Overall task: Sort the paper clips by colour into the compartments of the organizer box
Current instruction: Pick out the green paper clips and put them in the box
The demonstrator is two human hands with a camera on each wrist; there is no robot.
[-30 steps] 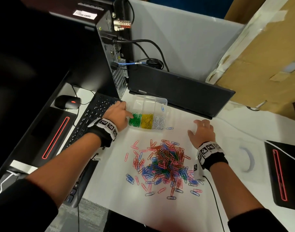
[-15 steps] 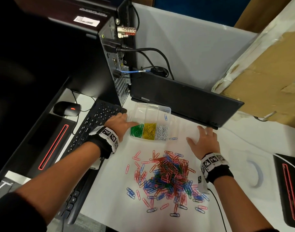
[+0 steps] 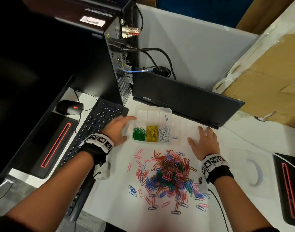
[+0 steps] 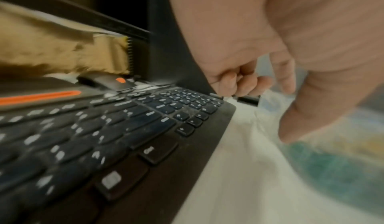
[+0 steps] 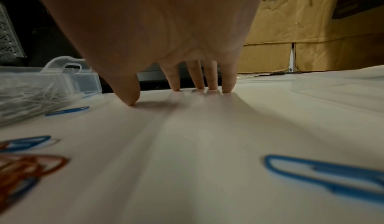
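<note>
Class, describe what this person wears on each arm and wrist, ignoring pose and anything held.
Both forearms are bare, with dark sleeves pushed up near the elbows. Each wrist carries a black band topped by a white strip of square black-and-white markers: left wristband, right wristband. A cable trails from the right band.

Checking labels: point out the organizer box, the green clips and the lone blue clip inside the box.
organizer box (image 3: 170,111), head view, far right rim corner
green clips (image 3: 138,133), head view, middle of the heap
lone blue clip (image 3: 167,118), head view, its middle

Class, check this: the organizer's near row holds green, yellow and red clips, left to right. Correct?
Not quite. In the organizer, the third near compartment holds white clips, not red, after the green clips and yellow clips. The head view shows it.
</note>
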